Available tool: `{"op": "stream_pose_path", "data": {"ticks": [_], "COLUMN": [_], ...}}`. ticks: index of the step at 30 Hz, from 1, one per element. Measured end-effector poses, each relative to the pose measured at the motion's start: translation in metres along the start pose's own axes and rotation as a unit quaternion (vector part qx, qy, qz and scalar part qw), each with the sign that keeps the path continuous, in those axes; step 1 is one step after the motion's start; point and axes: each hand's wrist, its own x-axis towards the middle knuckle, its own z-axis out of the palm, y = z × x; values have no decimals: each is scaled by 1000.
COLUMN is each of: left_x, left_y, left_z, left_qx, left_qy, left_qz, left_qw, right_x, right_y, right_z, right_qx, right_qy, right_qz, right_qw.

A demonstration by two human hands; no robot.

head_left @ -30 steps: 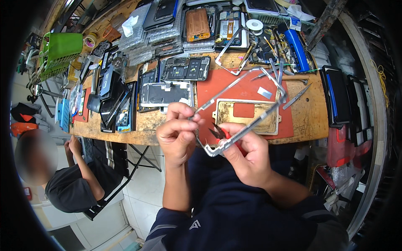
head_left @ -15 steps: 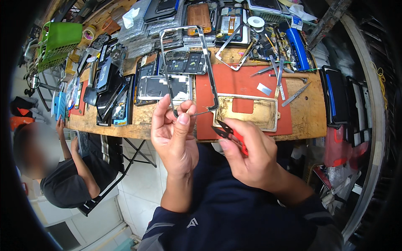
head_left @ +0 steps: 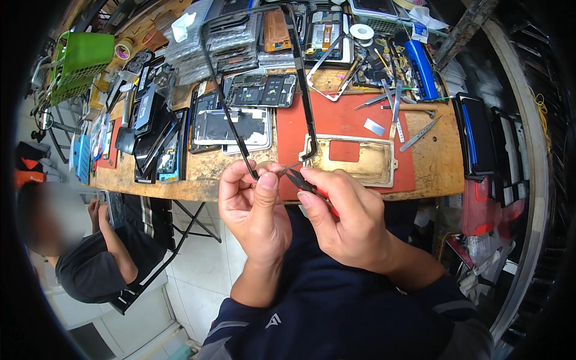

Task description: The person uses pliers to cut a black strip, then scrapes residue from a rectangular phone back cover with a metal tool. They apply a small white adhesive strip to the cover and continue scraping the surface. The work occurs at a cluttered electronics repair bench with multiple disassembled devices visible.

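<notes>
My left hand (head_left: 258,213) pinches a thin dark rectangular device frame (head_left: 306,96) by its near edge, holding it upright over the bench. Red-handled pliers (head_left: 298,181) with black jaws are gripped in my right hand (head_left: 354,222). Their tips meet the frame's near edge, beside my left fingertips; whether they bite on it is too small to tell. Beyond my right hand, a gold-coloured tray-like plate (head_left: 375,163) with a rectangular opening lies on a red mat (head_left: 348,115).
Tweezers (head_left: 420,133), a hammer (head_left: 414,107) and a small metal sheet (head_left: 374,126) lie at the right. Opened devices (head_left: 237,127) and bubble-wrapped stacks (head_left: 222,51) crowd the left and back. A blue tool (head_left: 423,69) stands back right. Another person (head_left: 96,264) sits at the left.
The frame has tilted and risen in my left hand. My right hand has moved left, bringing the pliers' tips from apart to the frame's near edge. The other person's hands have drawn back from the bench.
</notes>
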Motion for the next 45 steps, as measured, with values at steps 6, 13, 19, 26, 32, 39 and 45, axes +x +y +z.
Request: {"op": "stream_pose_path", "data": {"ticks": [6, 13, 19, 26, 32, 39, 45], "left_x": [-2, -3, -4, -2, -2, -4, -2], "left_y": [-3, -7, -12, -15, -18, -21, -22], "left_z": [1, 2, 5, 1, -3, -6, -6], "left_qx": [21, 56, 43, 54, 55, 61, 72], "left_qy": [10, -6, -20, -37, -40, -27, -46], "left_qz": [32, 67, 83, 101, 121, 128, 140], "left_qw": [999, 996, 995, 993, 990, 990, 986], "right_x": [1, 1, 0, 2, 4, 4, 1], "right_y": [-1, 1, 1, 1, -2, -1, 3], "right_z": [3, 4, 11, 8, 8, 11, 13], "right_qx": [2, -1, -28, -52, -58, -32, 2], "right_qy": [3, 12, 56, 43, 37, 46, 60], "right_qz": [6, -8, -25, -38, -49, -57, -40], "right_qw": [1000, 1000, 998, 997, 996, 997, 997]}}
